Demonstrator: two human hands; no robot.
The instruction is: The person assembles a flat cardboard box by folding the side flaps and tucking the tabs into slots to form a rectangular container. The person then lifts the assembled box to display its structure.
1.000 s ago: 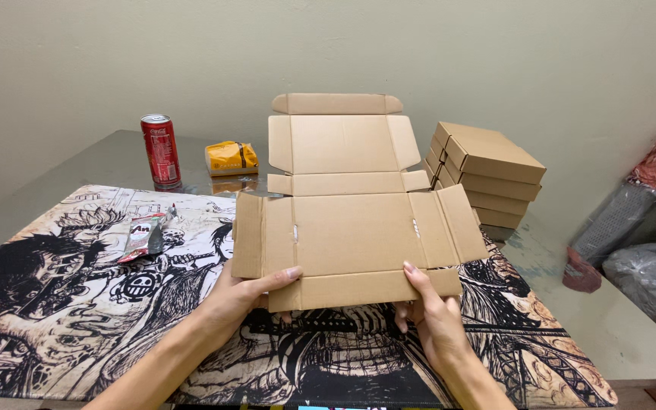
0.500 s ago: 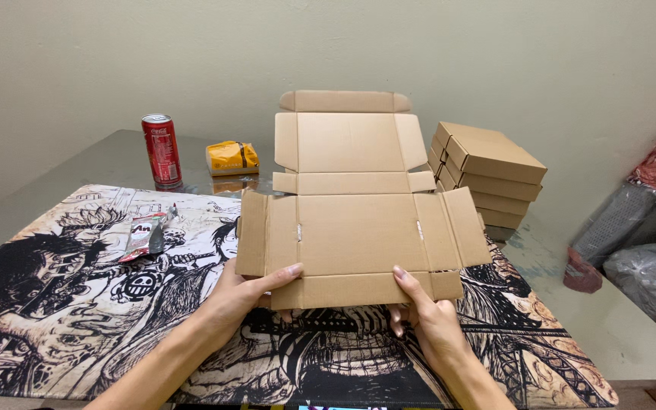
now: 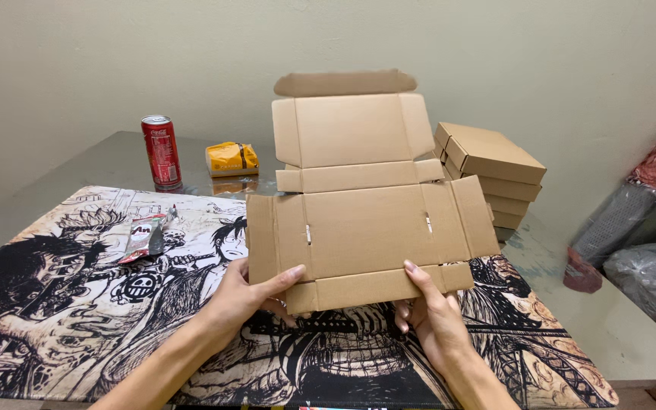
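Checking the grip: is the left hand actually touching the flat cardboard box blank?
Touching. The head view shows the left hand with its thumb pressed on the front of the flat cardboard box blank, fingers behind its lower edge.

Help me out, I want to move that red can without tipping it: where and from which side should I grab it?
Probably around the middle of the red can, coming from the near right side. It stands upright and alone at the back edge of the printed mat; its round wall suits a wrap grip. The yellow packet lies apart to its right, and the silver wrapper lies flat in front.
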